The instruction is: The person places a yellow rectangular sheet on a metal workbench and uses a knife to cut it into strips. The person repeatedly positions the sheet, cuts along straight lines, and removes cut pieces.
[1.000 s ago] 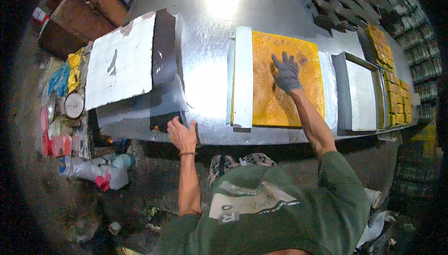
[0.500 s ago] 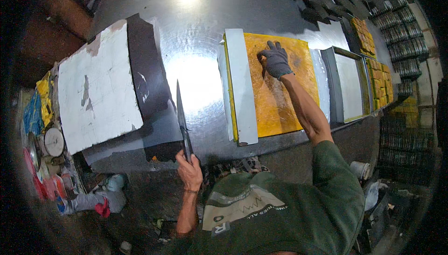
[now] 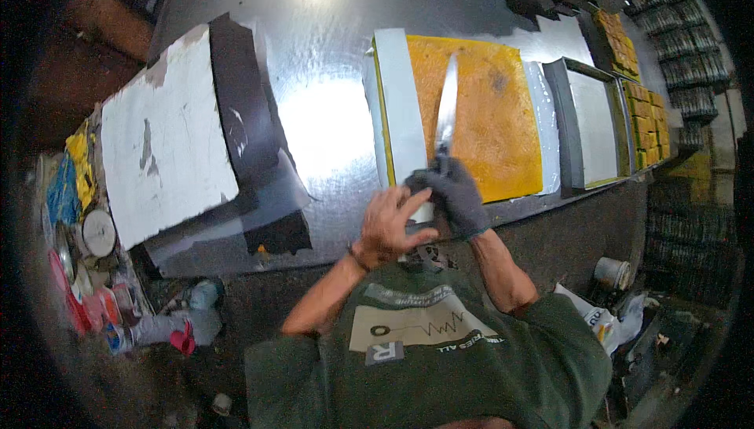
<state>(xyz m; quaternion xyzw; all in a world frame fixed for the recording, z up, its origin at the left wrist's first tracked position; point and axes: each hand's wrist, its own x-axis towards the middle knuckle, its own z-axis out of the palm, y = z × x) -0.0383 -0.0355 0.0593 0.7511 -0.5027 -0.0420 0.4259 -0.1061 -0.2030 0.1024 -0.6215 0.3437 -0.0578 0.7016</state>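
My right hand (image 3: 461, 199), in a dark grey glove, grips the handle of a long knife (image 3: 447, 111). The blade points away from me over a flat slab of orange-topped cake (image 3: 491, 127) with yellow edges. Bare and slightly blurred, my left hand (image 3: 387, 226) is beside the glove with its fingers apart and holds nothing I can see. It is over the near end of a pale flat strip (image 3: 403, 107), which lies along the slab's left side. A thin yellow edge shows left of the strip.
Right of the slab stands a rectangular metal frame (image 3: 564, 115) with a pale base. Beyond it are cut yellow-orange pieces (image 3: 646, 127). A worn white board (image 3: 169, 146) lies on dark sheets at left. A round dial (image 3: 99, 233) sits by the table's left edge.
The knife has passed from my left hand to my gloved right hand, which came back from the slab's top. My left hand has moved right, beside the glove.
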